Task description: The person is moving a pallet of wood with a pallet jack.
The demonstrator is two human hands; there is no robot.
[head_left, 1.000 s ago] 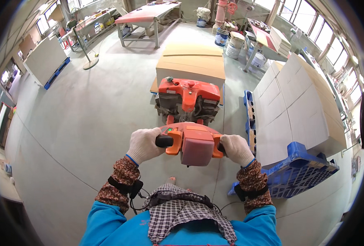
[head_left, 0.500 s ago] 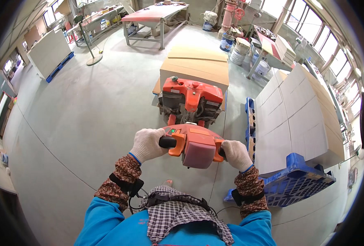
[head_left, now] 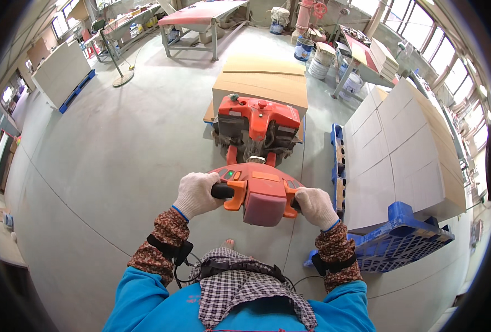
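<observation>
Both of my hands, in white knit gloves, grip the control handle [head_left: 265, 207] of an orange electric pallet truck. My left hand [head_left: 197, 193] wraps round its black left grip [head_left: 222, 191], beside an orange lever, and a small green light glows nearby. On the right grip, mostly hidden under the glove, my right hand [head_left: 316, 206] is closed. Ahead of the handle sits the truck's red-orange body [head_left: 261, 115] with dark sides. Beyond it stands a stack of tan boards [head_left: 262, 86], apparently carried on the truck; the forks are out of sight.
Close on the right, tall white-sided stacks of boards [head_left: 373, 155] stand by blue plastic pallets [head_left: 398, 243]. A pedestal stand [head_left: 122, 79] and another board stack [head_left: 63, 72] are at far left. A red-topped table [head_left: 201, 15], buckets [head_left: 318, 63] and a bench [head_left: 362, 55] line the back.
The truck body and board stack sit slightly higher in the picture, and the background has shifted slightly up and left. Both hands keep their hold on the handle.
</observation>
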